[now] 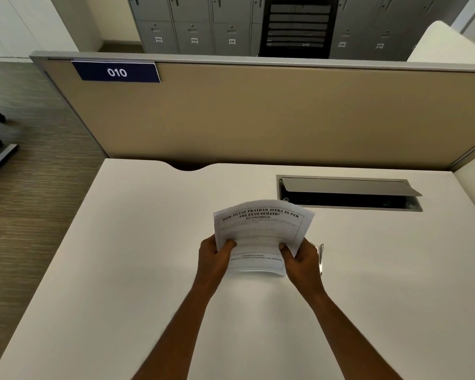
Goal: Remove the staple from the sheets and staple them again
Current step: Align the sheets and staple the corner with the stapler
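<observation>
Left hand (213, 259), right hand (303, 259), gripping one sheaf (261, 231)

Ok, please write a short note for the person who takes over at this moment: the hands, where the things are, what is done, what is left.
Left hand: grips the left side of the sheets, thumb on top.
Right hand: grips the right side, thumb on top.
Sheets: held over the white desk, printed side up, a little bowed.
Tool: a small shiny metal thing lies on the desk just right of the right hand, mostly hidden; stapler or remover, I cannot tell.
Done: unclear; no staple can be made out at this size.
Left: probably check the corner, pull the staple if present, then staple again.
</observation>
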A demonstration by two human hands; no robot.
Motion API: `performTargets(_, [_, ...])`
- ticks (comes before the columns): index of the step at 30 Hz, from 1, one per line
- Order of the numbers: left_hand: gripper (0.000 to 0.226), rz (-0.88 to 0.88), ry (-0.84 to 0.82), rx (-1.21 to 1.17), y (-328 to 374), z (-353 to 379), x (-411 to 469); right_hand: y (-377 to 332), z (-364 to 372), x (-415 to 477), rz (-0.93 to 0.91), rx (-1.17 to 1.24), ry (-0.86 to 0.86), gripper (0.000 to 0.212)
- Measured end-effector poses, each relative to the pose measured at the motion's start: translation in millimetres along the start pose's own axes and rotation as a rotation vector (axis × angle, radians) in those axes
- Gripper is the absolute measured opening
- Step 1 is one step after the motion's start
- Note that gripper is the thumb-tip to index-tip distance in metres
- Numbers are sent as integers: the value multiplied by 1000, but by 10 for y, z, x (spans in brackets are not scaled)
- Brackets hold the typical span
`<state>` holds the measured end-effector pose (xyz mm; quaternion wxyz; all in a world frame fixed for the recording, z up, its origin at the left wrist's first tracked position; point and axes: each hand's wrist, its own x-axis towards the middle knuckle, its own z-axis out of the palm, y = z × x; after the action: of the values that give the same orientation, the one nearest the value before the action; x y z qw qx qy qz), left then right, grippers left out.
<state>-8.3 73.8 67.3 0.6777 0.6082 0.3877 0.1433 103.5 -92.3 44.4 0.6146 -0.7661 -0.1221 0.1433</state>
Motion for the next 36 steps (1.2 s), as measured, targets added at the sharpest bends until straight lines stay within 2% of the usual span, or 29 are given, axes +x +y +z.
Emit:
performTargets(6, [23, 211, -109, 11, 458, -80, -7, -43, -92, 28, -37, 1, -49, 27])
performTargets(12, [30, 346, -93, -90, 855, -52, -14, -112, -76, 8, -67, -13, -54, 28])
performTargets(21, [29, 347, -86, -163, 889, -14, -69, -125, -64, -64, -108, -52, -5, 27])
performTargets(33, [14, 400, -113, -198, 882, 1, -126, -189, -6, -118, -132, -10, 10, 26])
performTargets(36, [23, 425, -120, -172, 862, 7, -155, -187, 15, -121, -122, 11, 27, 25])
